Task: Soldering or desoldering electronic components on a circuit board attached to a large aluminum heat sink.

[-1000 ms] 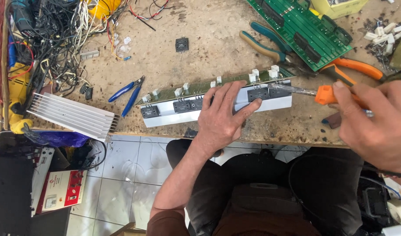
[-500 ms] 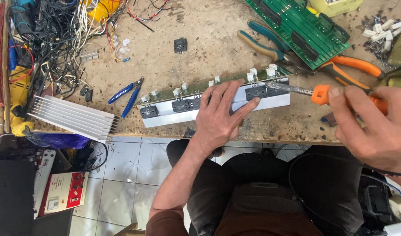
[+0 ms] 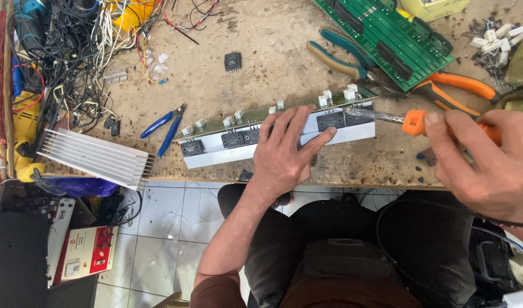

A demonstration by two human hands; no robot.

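Now the screwdriver (image 3: 412, 121) has slid left — right hand (image 3: 489, 162) clamps it; left hand (image 3: 287, 151) presses the metal bar (image 3: 273, 149) at nine o'clock.

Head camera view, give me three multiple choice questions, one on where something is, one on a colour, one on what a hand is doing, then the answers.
1. Where do the blue-handled cutters lie?
A. On the green circuit board
B. On the bench, between the finned heat sink and the long white bar
C. On the floor tiles

2. What colour is the handle of the screwdriver?
A. Orange
B. Green
C. Black

3. What is the left hand doing?
A. Holding pliers
B. Hanging off the bench
C. Pressing flat on the long white bar

Answers:
1 B: the cutters rest on the bench right of the finned heat sink and left of the long white bar.
2 A: the handle in the right hand is orange, its shaft reaching the bar.
3 C: the palm and spread fingers lie on the bar.
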